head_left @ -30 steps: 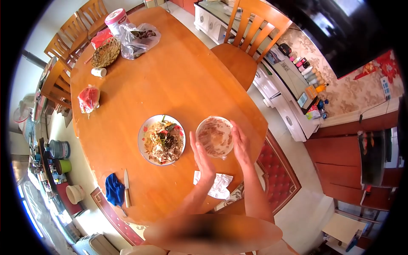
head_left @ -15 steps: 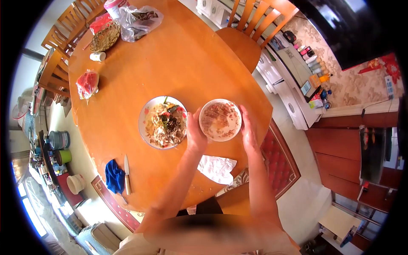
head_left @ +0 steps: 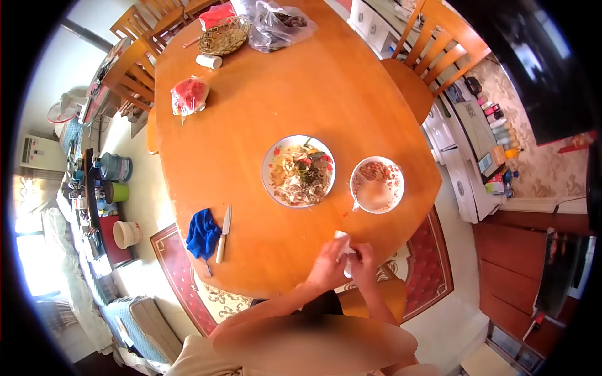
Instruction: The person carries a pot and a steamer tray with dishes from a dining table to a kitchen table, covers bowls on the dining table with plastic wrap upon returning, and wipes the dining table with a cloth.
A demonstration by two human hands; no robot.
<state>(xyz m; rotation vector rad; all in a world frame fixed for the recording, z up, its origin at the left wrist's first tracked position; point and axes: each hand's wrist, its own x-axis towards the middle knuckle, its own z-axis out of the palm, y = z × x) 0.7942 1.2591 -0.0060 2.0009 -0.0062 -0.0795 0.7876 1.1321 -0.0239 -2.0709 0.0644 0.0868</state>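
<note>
My left hand (head_left: 327, 264) and my right hand (head_left: 364, 263) meet over the near edge of the table, closed around a crumpled white tissue (head_left: 346, 252). Parts of the tissue stick out above and below the fingers. Ahead of them stands a white bowl (head_left: 400, 202) with reddish-brown bits and some liquid inside, untouched by either hand. To its left is a larger white bowl (head_left: 268, 185) filled with mixed food, with red and green pieces and a dark heap on top.
A knife (head_left: 223, 235) lies beside a blue cloth (head_left: 203, 233) at the table's left. Farther back are a plastic-wrapped red item (head_left: 189, 96), a white cup (head_left: 209, 61), a wicker basket (head_left: 224, 39) and a clear plastic bag (head_left: 276, 28). A wooden chair (head_left: 414, 78) stands at the right.
Both hands have let go of the smaller bowl and drawn back to the near edge. The white tissue that lay there is now bunched between them. The view has shifted.
</note>
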